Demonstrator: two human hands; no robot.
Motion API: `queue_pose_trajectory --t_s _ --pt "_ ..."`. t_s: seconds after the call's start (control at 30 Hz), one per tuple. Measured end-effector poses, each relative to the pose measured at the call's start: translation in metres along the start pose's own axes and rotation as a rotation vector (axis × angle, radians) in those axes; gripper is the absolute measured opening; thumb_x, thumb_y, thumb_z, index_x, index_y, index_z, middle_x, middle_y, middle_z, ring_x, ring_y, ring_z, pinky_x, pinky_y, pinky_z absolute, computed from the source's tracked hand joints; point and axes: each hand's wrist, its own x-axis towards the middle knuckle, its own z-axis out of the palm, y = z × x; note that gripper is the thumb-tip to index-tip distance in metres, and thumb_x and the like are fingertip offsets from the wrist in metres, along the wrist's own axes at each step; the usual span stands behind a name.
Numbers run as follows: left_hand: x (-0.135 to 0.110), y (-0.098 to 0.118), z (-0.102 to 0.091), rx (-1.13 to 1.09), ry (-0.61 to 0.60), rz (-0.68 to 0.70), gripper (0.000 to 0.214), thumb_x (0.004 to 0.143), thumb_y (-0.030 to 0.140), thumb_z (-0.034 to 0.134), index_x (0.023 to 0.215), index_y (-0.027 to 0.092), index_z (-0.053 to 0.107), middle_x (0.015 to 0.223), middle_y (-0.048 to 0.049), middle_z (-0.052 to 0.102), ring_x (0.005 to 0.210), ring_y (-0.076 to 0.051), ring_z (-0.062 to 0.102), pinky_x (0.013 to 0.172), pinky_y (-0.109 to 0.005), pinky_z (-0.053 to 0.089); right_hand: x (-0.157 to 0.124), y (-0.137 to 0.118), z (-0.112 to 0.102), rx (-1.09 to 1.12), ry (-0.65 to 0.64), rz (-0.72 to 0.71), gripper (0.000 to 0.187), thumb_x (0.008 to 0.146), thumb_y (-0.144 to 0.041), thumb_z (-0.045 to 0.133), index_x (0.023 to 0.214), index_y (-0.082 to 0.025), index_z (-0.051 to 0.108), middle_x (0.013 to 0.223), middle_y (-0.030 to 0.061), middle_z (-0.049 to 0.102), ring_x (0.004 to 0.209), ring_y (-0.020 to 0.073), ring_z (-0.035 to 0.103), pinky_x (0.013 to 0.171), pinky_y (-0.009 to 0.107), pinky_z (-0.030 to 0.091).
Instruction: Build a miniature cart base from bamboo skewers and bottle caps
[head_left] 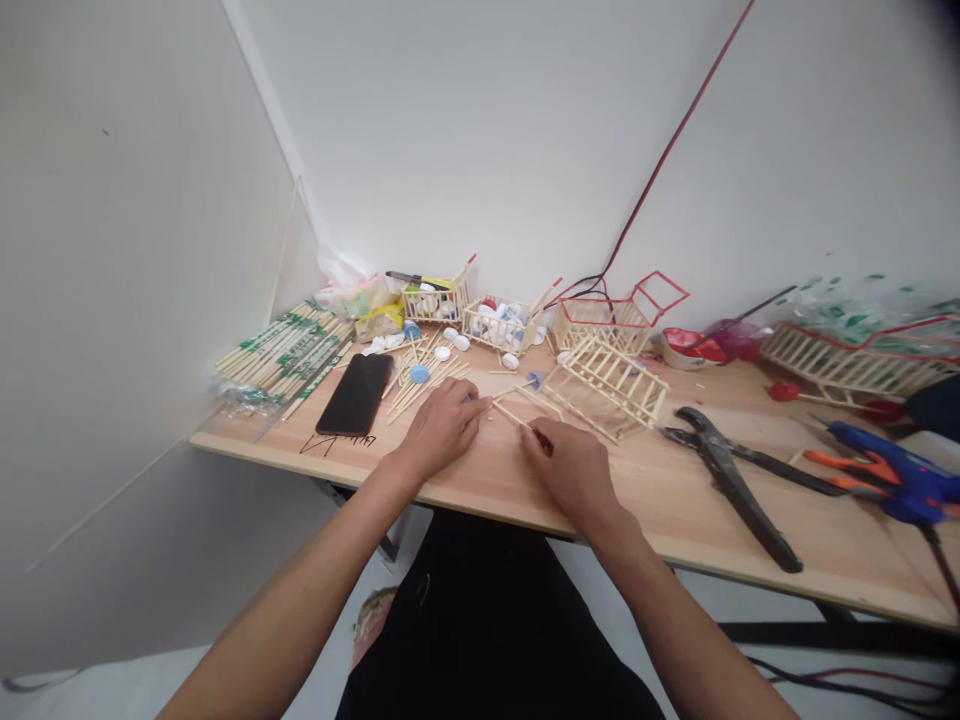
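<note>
Thin wooden sticks (511, 413), forming a V-shaped frame, lie between my hands on the table. My left hand (444, 428) has its fingers closed at the pointed corner of the frame; a small bluish bit shows between the fingers. With curled fingers, my right hand (571, 465) pinches the near stick by its other end. Just behind the right hand, a cart-shaped basket of wooden sticks (607, 385) lies tilted. Loose cut sticks (409, 395) and a blue bottle cap (419, 374) are left of and beyond my left hand.
A black phone (355, 395) and packaged chopsticks (285, 355) lie at left. Small stick baskets (499, 325) with caps stand behind, beside a red-trimmed cart (604, 320). Black pliers (739, 480), a blue glue gun (892, 470) and a red-stained bowl (691, 350) occupy the right.
</note>
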Motion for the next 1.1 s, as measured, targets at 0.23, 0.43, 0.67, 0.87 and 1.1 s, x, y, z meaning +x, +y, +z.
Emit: queue_pose_trajectory --t_s 0.23,0.43,0.67,0.87,1.1 --pt "-0.0004 0.0002 0.0000 0.007 -0.008 -0.003 0.027 0.091 0.018 0.044 0.108 0.021 0.065 0.101 -0.0084 0.057 0.097 -0.021 0.049 0.083 -0.036 0.044 -0.0004 -0.0006 -0.0007 -0.009 -0.017 0.010 0.033 0.091 -0.034 0.046 0.062 -0.020 0.050 0.063 0.0005 0.060 0.060 0.0137 0.051 0.059 0.026 0.026" --pt "-0.0008 -0.0006 0.0005 0.003 0.003 -0.003 0.028 0.092 0.019 0.043 0.108 0.021 0.065 0.101 -0.0082 0.057 0.097 -0.021 0.050 0.083 -0.035 0.044 -0.0012 -0.0003 -0.0021 0.002 -0.019 0.016 0.035 0.093 -0.038 0.045 0.063 -0.020 0.051 0.063 0.0004 0.059 0.061 0.0139 0.051 0.060 0.027 0.027" --pt "0.0000 -0.0008 -0.0001 0.013 -0.022 -0.004 0.031 0.089 0.016 0.045 0.115 0.020 0.061 0.103 -0.0084 0.056 0.097 -0.021 0.049 0.084 -0.035 0.044 -0.0014 0.0005 -0.0024 0.000 -0.029 0.029 0.035 0.093 -0.038 0.045 0.064 -0.020 0.051 0.064 0.0004 0.060 0.063 0.0145 0.052 0.060 0.026 0.027" --pt "0.0001 -0.0005 0.0000 0.019 -0.029 -0.005 0.030 0.090 0.017 0.044 0.112 0.022 0.062 0.103 -0.0086 0.056 0.098 -0.022 0.049 0.084 -0.037 0.044 -0.0014 0.0007 -0.0024 -0.011 -0.033 0.040 0.036 0.093 -0.040 0.046 0.064 -0.020 0.050 0.064 0.0004 0.060 0.062 0.0143 0.052 0.060 0.026 0.026" --pt "-0.0002 -0.0007 0.0000 0.026 -0.032 -0.004 0.030 0.090 0.017 0.044 0.113 0.021 0.062 0.103 -0.0087 0.057 0.098 -0.022 0.050 0.085 -0.037 0.045 -0.0019 0.0012 -0.0023 -0.008 -0.047 0.062 0.038 0.093 -0.045 0.045 0.066 -0.020 0.054 0.064 0.0006 0.061 0.062 0.0148 0.053 0.058 0.026 0.025"
